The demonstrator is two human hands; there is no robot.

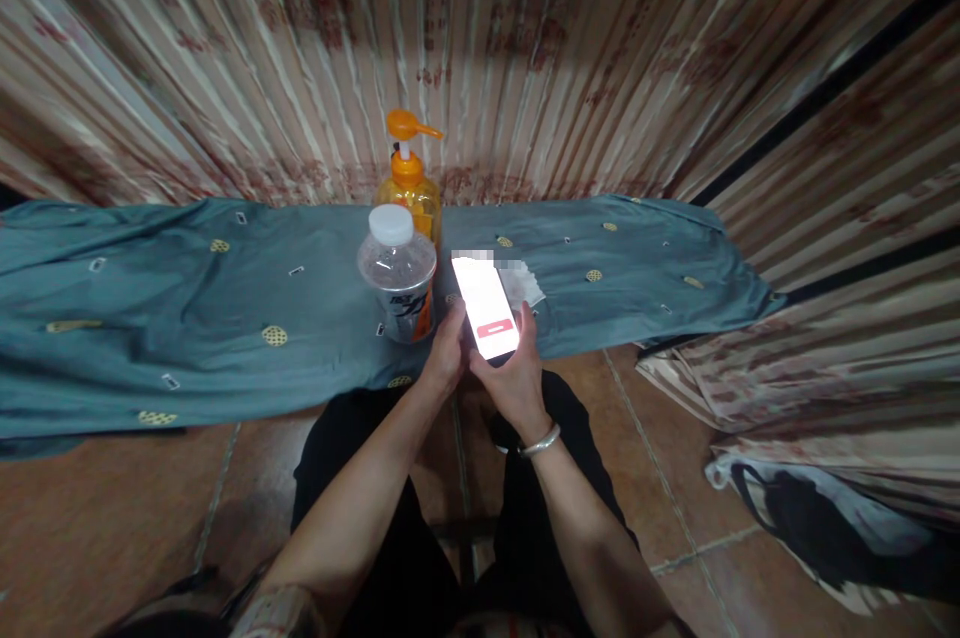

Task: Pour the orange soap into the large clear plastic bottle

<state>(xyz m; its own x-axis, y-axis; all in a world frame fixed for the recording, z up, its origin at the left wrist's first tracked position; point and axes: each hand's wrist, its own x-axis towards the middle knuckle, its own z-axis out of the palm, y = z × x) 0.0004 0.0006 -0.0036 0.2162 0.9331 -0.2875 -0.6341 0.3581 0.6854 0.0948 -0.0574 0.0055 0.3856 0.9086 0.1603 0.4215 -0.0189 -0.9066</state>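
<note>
A smartphone [484,303] with a bright white screen and a red button near its bottom is held between my two hands, over the front part of the cloth-covered table. My left hand [448,350] grips the phone's left edge. Around its lower right corner closes my right hand [517,368], its thumb near the bottom edge; a silver bangle [540,441] circles that wrist. Left of the phone stands a clear plastic bottle [396,268] with a white cap. Just behind it is an orange pump bottle [407,180], partly hidden. A crumpled white tissue [523,283] lies behind the phone's right side.
A teal cloth [315,268] with pineapple prints covers the narrow table. Pleated curtains [480,48] hang behind it and along the right. Below are brown floor tiles [630,438] and my dark-clad legs. A dark bag [810,518] lies at the lower right.
</note>
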